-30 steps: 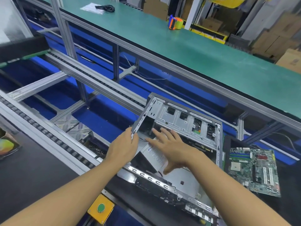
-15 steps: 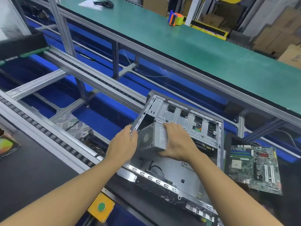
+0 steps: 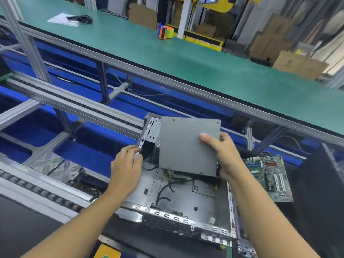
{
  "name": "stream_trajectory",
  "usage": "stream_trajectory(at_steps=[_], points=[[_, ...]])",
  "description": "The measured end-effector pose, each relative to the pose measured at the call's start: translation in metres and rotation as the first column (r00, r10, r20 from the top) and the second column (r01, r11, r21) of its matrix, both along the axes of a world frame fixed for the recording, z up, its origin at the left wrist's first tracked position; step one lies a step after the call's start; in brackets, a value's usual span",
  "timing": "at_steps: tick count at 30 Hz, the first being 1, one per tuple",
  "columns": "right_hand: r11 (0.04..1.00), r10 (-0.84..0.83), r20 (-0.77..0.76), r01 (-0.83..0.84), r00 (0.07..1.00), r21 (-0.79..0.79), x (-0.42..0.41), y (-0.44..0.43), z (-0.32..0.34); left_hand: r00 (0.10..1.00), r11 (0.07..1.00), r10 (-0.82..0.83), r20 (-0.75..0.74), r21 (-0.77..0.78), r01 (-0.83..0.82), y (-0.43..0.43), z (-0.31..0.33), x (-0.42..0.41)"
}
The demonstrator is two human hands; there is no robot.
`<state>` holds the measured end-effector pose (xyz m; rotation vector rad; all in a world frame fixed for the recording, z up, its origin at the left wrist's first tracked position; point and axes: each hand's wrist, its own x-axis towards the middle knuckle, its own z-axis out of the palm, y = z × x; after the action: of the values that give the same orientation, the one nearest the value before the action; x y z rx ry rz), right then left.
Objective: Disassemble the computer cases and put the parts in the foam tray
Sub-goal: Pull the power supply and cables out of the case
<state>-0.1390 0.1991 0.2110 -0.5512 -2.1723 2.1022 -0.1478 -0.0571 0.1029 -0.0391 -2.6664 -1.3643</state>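
An open metal computer case [image 3: 186, 200] lies on the black work surface in front of me. My right hand [image 3: 226, 157] grips a grey power supply box [image 3: 188, 146] by its right edge and holds it lifted above the case, its flat side facing me. Black and yellow cables [image 3: 168, 180] hang from under the box into the case. My left hand [image 3: 126, 166] holds the case's left wall [image 3: 144, 135]. A green motherboard [image 3: 270, 176] lies to the right of the case.
A roller conveyor rail [image 3: 37, 190] runs along the left. A long green bench [image 3: 186, 58] crosses behind, carrying an orange tape dispenser [image 3: 164, 31] and a black cable on a sheet [image 3: 80, 18]. A dark case [image 3: 320, 183] stands at right. Cardboard boxes sit at far right.
My right hand has pulled the power supply up out of the case and turned it, so its flat grey side now faces me. My left hand stays on the case wall.
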Motion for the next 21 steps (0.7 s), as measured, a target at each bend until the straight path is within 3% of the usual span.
stream_trajectory(at_steps=[3, 6, 10, 13, 15, 17, 21], points=[[0.978, -0.087, -0.022, 0.081, 0.996, -0.194, 0.008, 0.014, 0.01, 0.96, 0.962, -0.187, 0.207, 0.239, 0.136, 0.021, 0.025, -0.015], [0.939, -0.097, -0.061, 0.071, 0.993, -0.335, 0.02, 0.029, 0.022, 0.778, 0.879, -0.357, 0.517, 0.468, 0.093, 0.041, 0.043, -0.026], [0.897, -0.146, -0.135, 0.073, 0.98, -0.436, 0.04, 0.048, 0.034, 0.573, 0.908, -0.41, 0.709, 0.374, 0.187, 0.05, 0.049, -0.029], [0.889, -0.208, -0.181, 0.109, 0.961, -0.444, 0.054, 0.058, 0.04, 0.236, 0.765, -0.633, 0.737, 0.643, 0.044, 0.06, 0.047, -0.027], [0.898, -0.225, -0.198, 0.125, 0.954, -0.422, 0.061, 0.06, 0.041, 0.138, 0.628, -0.767, 0.626, 0.777, -0.037, 0.07, 0.049, -0.027], [0.894, -0.234, -0.221, 0.12, 0.947, -0.432, 0.067, 0.059, 0.038, 0.202, 0.582, -0.796, 0.571, 0.813, -0.005, 0.081, 0.052, -0.031], [0.888, -0.25, -0.246, 0.121, 0.936, -0.444, 0.074, 0.053, 0.027, 0.575, 0.777, -0.534, 0.621, 0.628, 0.042, 0.092, 0.052, -0.053]])
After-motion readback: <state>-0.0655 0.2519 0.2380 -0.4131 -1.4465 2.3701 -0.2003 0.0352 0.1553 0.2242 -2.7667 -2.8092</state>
